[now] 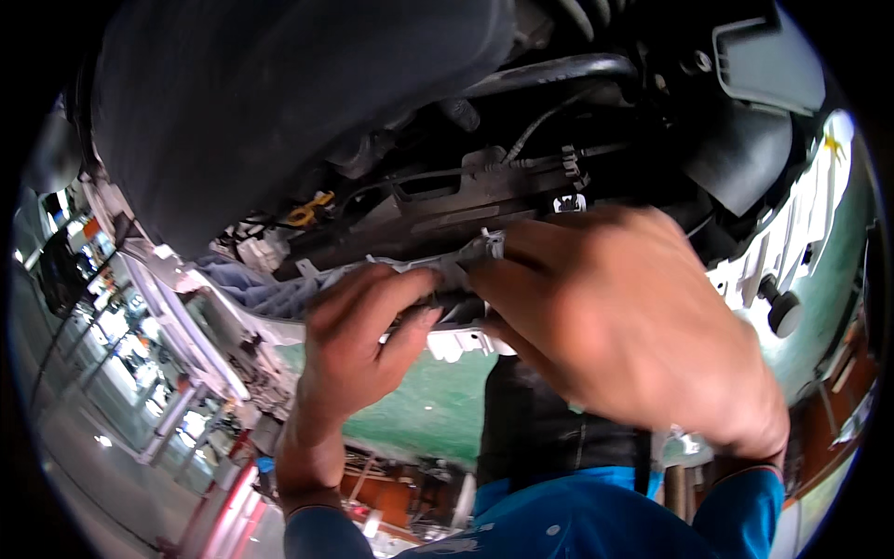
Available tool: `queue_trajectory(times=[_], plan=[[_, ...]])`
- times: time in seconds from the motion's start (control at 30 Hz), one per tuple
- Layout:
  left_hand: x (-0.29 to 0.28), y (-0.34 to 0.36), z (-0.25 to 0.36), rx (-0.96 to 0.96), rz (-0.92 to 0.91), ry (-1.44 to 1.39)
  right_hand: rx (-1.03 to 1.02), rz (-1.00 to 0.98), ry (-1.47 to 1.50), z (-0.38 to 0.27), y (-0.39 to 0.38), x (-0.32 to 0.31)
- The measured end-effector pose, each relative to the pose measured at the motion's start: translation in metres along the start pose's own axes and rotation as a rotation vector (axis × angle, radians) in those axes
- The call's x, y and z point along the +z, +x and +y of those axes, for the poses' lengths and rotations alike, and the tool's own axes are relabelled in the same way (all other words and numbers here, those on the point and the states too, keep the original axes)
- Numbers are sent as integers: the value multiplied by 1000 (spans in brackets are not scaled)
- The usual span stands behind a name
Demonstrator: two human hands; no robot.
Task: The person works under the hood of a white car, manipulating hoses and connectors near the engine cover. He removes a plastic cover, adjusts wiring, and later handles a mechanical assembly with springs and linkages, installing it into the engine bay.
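Observation:
My left hand is at the light grey front cross panel of an open engine bay, thumb and index finger closed around something small that I cannot make out. Just right of it, my right hand, blurred, reaches over the same panel with curled fingers; what they hold is hidden. Behind both hands run a dark plastic housing and hoses. A small white clip shows above my right hand, and a yellow loop handle lies farther left.
A large black panel fills the upper left. A grey reservoir is at upper right. A round rubber bump stop sits on the right of the front frame. Below are green floor and red-and-white metal structures.

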State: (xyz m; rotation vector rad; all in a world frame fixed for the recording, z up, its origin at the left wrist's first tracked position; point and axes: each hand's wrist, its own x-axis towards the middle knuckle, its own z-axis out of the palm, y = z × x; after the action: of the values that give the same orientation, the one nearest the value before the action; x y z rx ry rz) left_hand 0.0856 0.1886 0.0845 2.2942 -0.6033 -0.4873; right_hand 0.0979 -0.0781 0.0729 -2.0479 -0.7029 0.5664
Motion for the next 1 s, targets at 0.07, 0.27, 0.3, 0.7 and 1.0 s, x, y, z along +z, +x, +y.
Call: queue_trajectory(times=[0.07,0.27,0.3,0.7,1.0], plan=[[-2,1,-2,29,-17,92,-6,228,-92,-9,-25,-8],[7,20,-13,14,-28,92,178,392,-221,-17,-95,-51],[8,24,-14,-2,-13,94,174,451,-260,-15,-101,-49],[33,80,-3,-25,-28,72,256,660,-216,33,-125,-41],[64,103,1,-26,-8,-31,285,693,-54,36,-128,-40]])
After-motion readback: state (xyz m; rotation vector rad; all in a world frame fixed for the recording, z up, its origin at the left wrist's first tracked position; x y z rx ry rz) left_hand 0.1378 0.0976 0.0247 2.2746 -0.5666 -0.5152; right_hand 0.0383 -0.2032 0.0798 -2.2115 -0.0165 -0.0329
